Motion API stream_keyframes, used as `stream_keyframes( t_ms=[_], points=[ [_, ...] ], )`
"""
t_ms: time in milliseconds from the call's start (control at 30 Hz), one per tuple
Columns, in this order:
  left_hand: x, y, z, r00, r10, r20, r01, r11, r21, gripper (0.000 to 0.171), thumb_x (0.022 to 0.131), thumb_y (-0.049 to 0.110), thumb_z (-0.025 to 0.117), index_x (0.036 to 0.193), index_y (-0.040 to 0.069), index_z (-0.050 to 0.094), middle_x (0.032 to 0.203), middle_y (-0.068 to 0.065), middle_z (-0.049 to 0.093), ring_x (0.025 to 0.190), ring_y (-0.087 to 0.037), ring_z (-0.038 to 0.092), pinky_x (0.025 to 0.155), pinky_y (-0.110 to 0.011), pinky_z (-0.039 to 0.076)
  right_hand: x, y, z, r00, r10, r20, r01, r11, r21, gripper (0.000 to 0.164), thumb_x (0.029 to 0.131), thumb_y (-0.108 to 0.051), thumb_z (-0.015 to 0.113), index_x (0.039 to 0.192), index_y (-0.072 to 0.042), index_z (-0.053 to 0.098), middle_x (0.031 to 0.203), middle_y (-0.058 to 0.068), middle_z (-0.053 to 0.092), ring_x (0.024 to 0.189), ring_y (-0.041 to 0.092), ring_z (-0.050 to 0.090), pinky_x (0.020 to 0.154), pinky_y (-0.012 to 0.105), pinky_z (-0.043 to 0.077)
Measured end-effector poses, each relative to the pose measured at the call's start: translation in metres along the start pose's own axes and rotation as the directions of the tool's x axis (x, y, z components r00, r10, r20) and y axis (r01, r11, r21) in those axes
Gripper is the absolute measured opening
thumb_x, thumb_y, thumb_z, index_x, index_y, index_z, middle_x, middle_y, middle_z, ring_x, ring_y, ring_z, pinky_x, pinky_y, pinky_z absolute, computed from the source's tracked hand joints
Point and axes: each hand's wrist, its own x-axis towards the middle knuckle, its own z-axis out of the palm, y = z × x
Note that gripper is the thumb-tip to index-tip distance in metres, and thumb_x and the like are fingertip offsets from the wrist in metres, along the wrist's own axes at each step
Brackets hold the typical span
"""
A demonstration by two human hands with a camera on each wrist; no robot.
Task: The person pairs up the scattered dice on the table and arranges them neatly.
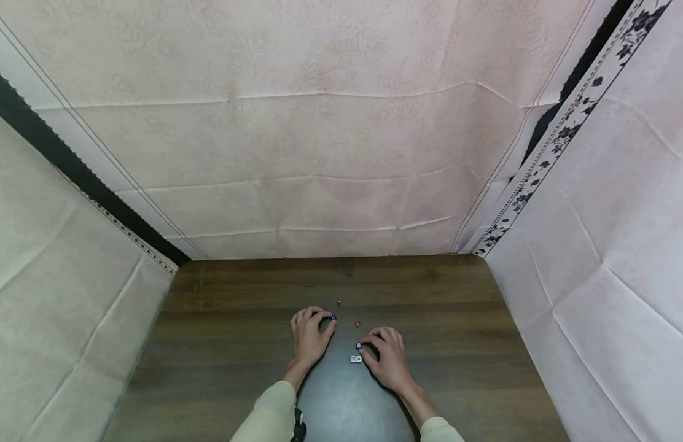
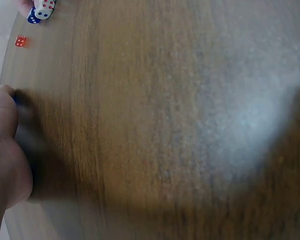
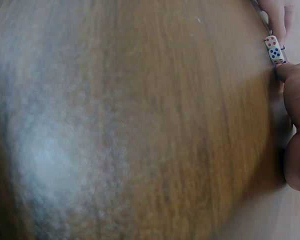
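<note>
On the wooden table, my left hand (image 1: 311, 334) pinches a dark blue die (image 1: 333, 317) between thumb and forefinger. Lower and to the right, the thumb and forefinger of my right hand (image 1: 388, 357) pinch another blue die (image 1: 359, 346). Two white dice (image 1: 355, 360) sit side by side just below that one, close to the right thumb. From the right wrist, these white dice (image 3: 273, 49) show red and blue pips beside the thumb. In the left wrist view, the left hand (image 2: 5, 155) covers most of its die.
One red die (image 1: 339, 302) lies beyond the left fingertips, and a second red die (image 1: 357, 324) lies between the two hands. Pale patterned cloth (image 1: 341, 166) rises behind the far edge of the table (image 1: 236, 294), with more cloth at both sides.
</note>
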Motion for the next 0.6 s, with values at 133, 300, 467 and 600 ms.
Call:
stream_keyframes(
  t_ms=[133,300,467,600],
  points=[
    [-0.001,0.005,-0.007,0.999,-0.016,0.047,0.016,1.0,-0.01,0.014,0.094,0.016,0.093,0.105,0.011,0.087,0.114,-0.011,0.077,0.114,-0.039,0.065,0.115,-0.072,0.037,-0.001,0.0,0.001,1.0,-0.02,-0.023,0.019,1.0,-0.012,0.018,0.093,-0.017,0.094,0.109,-0.02,0.086,0.116,0.002,0.072,0.119,0.031,0.063,0.112,0.065,0.043],
    [-0.005,0.006,-0.013,0.993,-0.03,0.112,0.031,1.0,-0.006,0.013,0.097,0.019,0.091,0.107,0.013,0.087,0.119,-0.01,0.078,0.12,-0.039,0.066,0.12,-0.069,0.037,-0.002,-0.002,0.001,1.0,-0.016,-0.017,0.016,1.0,0.004,0.018,0.093,-0.017,0.094,0.11,-0.019,0.086,0.116,0.004,0.072,0.119,0.032,0.063,0.113,0.065,0.042],
    [-0.01,0.009,-0.017,0.989,0.015,0.147,-0.016,1.0,0.003,0.015,0.098,0.026,0.091,0.109,0.016,0.087,0.119,-0.005,0.079,0.12,-0.036,0.068,0.12,-0.067,0.042,-0.001,-0.003,-0.001,1.0,-0.008,-0.013,0.009,1.0,0.009,0.018,0.093,-0.018,0.094,0.11,-0.019,0.087,0.116,0.003,0.072,0.12,0.033,0.063,0.114,0.064,0.042],
    [-0.015,0.015,-0.02,0.984,0.065,0.165,-0.066,0.998,0.001,0.014,0.098,0.025,0.091,0.108,0.017,0.087,0.117,-0.003,0.079,0.118,-0.033,0.069,0.118,-0.068,0.044,0.0,-0.003,-0.002,1.0,0.001,-0.005,-0.001,1.0,0.007,0.018,0.094,-0.019,0.094,0.11,-0.019,0.087,0.117,0.003,0.072,0.12,0.032,0.063,0.114,0.064,0.042]
  ],
)
